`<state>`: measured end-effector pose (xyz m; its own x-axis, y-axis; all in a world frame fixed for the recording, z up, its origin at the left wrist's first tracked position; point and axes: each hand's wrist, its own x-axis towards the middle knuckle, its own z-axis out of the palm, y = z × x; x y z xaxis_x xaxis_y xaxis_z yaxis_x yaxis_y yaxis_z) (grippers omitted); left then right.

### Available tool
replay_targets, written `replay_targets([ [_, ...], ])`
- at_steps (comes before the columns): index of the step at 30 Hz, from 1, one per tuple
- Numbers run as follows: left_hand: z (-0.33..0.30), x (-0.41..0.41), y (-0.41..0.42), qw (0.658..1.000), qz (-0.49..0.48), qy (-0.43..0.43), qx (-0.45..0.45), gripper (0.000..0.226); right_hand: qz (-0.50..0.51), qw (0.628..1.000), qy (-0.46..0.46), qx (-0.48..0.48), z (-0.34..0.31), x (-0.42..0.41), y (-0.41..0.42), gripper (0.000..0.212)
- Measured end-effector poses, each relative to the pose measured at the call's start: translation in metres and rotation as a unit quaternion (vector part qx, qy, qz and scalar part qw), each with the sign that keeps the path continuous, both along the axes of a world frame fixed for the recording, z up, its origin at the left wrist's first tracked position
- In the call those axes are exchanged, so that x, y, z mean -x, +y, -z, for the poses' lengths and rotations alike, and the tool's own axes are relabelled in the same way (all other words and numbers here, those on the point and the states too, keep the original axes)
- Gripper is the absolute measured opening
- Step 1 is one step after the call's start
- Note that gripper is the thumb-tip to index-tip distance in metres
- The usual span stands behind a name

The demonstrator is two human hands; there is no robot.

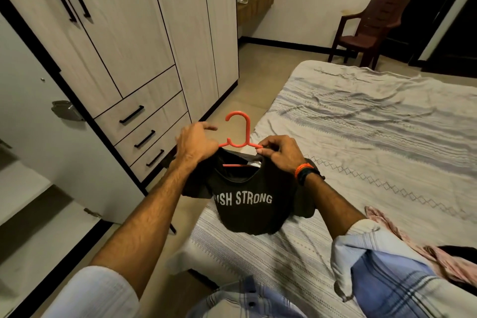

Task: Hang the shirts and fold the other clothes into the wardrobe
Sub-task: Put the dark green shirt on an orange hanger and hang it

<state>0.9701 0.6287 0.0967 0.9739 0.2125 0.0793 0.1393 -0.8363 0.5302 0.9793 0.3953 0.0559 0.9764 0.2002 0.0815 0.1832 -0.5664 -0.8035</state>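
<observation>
The dark T-shirt (254, 201), printed "…SH STRONG" (first letters hidden), hangs on an orange hanger (238, 134) above the bed (361, 124) edge. Left hand (196, 143) grips its shoulder; right hand (280, 153) pinches the hanger arm. The wardrobe (124, 41) stands left.

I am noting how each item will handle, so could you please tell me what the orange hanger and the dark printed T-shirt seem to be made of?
The orange hanger looks like moulded plastic: uniform colour, smooth rounded hook. The dark printed T-shirt looks like soft knit fabric, probably cotton: it drapes limply, matte.
</observation>
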Motion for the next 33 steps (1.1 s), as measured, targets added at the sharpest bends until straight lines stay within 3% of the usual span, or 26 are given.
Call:
replay_targets([
  [2, -0.003, -0.002, -0.005, 0.989, 0.092, 0.061, 0.094, 0.046, -0.006, 1.0, -0.001, 0.002, -0.001, 0.002, -0.001, 0.011],
  [5, -0.003, 0.001, -0.013, 0.979, 0.172, 0.1, 0.038, 0.032, -0.007, 1.0, 0.001, -0.018, -0.004, 0.002, -0.004, 0.015],
  [9, 0.006, 0.0, -0.018, 0.986, 0.151, 0.055, 0.039, 0.015, 0.007, 0.998, 0.013, -0.068, -0.005, 0.0, -0.011, 0.021],
  [16, -0.001, 0.001, -0.028, 0.988, 0.151, 0.036, 0.02, 0.007, 0.046, 0.988, -0.026, -0.148, -0.021, -0.005, -0.004, 0.016],
  [24, -0.014, -0.004, -0.026, 0.992, 0.118, 0.004, 0.042, 0.013, -0.063, 0.998, 0.005, 0.019, -0.039, -0.008, -0.013, 0.035],
  [27, -0.023, -0.003, -0.028, 0.992, 0.116, 0.0, 0.053, 0.009, -0.064, 0.994, -0.017, 0.091, -0.048, -0.009, -0.009, 0.023],
  [33, -0.059, -0.002, -0.028, 0.988, 0.126, -0.047, 0.076, 0.014, -0.034, 0.994, -0.088, 0.057, -0.078, -0.012, -0.005, 0.019],
])
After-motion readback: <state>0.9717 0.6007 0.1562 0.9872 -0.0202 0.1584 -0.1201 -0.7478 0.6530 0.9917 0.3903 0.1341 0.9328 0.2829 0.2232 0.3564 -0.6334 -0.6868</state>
